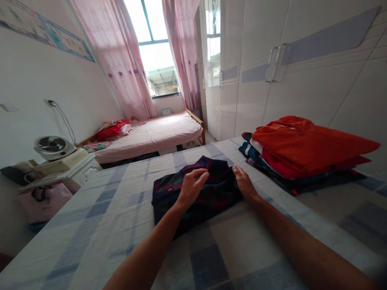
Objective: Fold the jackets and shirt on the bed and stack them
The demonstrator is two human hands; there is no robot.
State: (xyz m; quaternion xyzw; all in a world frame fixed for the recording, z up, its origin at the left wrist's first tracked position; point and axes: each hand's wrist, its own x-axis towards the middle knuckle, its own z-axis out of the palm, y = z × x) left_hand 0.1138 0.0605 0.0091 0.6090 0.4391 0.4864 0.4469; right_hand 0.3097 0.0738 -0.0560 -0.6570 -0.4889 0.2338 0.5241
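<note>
A dark navy shirt (208,201) with a faint red pattern lies folded into a flat bundle on the bed, its collar toward the far side. Over its middle rests my left hand (192,185), open, with the fingers stretched out and slightly bent. My right hand (244,184) is at the shirt's right edge, fingers extended along the fabric; its thumb is hard to see. To the right of it stands a stack of folded clothes with an orange garment (305,143) on top and red, white and dark ones beneath.
A blue-and-white checked sheet (99,229) covers the bed. Beyond it is a second bed (157,133) with a pink sheet and red cloth. White wardrobes (256,100) line the right. At left, a fan (54,146) sits on a cabinet, with a pink bag (48,203) beside it.
</note>
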